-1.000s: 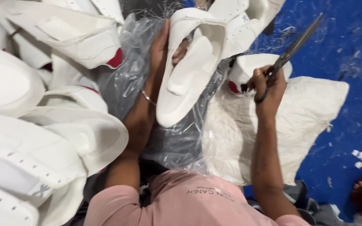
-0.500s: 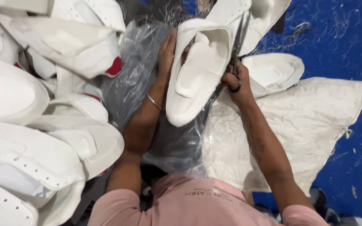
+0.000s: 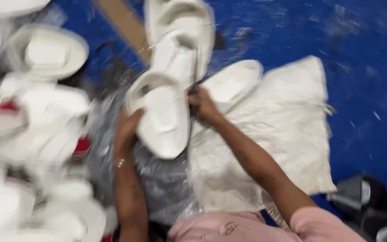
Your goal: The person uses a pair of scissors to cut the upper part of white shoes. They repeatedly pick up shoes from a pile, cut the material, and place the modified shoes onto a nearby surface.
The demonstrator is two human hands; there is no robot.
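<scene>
Between hands [image 3: 126, 130], white shoe [image 3: 162, 116] (lengthwise, near-vertical)

Blurry frame. Left hand [image 3: 126, 130] is gripping the left edge of a white shoe upper [image 3: 162, 114], w/ a thin bracelet [image 3: 121, 163] showing at the wrist. Right hand [image 3: 202, 105] is pressing at the upper's right edge, holding a thin dark tool [image 3: 193, 92]; can't tell what kind. The upper is hanging over crinkled clear plastic sheet [image 3: 157, 188]. White woven sack [image 3: 269, 134] is lying on the blue floor [image 3: 359, 67] to the right. More white uppers [image 3: 41, 107] are piling up at left, some w/ red lining.
</scene>
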